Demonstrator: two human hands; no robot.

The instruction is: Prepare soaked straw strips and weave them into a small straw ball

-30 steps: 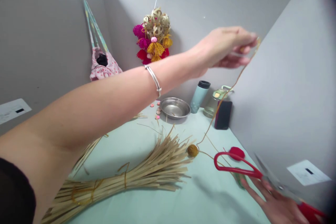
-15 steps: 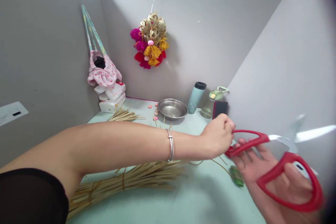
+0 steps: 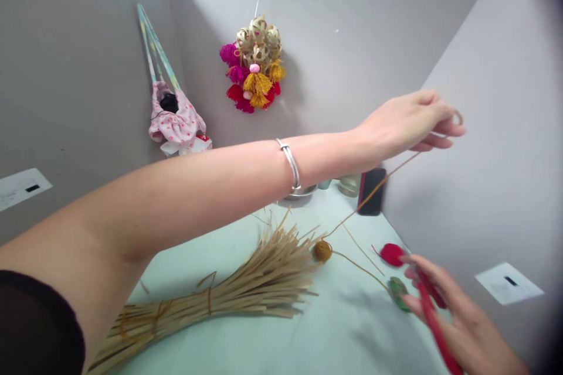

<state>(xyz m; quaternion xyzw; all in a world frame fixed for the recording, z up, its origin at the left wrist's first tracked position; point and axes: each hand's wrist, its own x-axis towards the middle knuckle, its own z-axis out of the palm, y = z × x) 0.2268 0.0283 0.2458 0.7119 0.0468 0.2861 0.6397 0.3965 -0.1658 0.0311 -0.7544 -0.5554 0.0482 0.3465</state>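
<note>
My left hand [image 3: 413, 123] is raised at the right, its fingers pinched on a mustard yarn [image 3: 373, 189]. The yarn slants down to a small mustard ball [image 3: 322, 251] beside the straw bundle's fanned end. My right hand [image 3: 457, 310], low at the right, grips red-handled scissors [image 3: 428, 319], whose blades I cannot make out. Near its fingertips lie a red yarn ball [image 3: 392, 255] and a green object [image 3: 399, 293]. A second yarn length runs from the mustard ball to the green object. The tied straw bundle [image 3: 229, 293] lies across the table.
Behind my left forearm are a metal bowl [image 3: 303, 192], partly hidden, and a phone [image 3: 372, 192] against the right wall. A cluster of woven balls and tassels [image 3: 257, 64] hangs at the back. A spotted bag [image 3: 176, 114] hangs at the left.
My left hand has left the scissors and risen, now drawing yarn taut. My right hand has moved left and closed around the scissors. The yarn balls and more of the straw have come into view.
</note>
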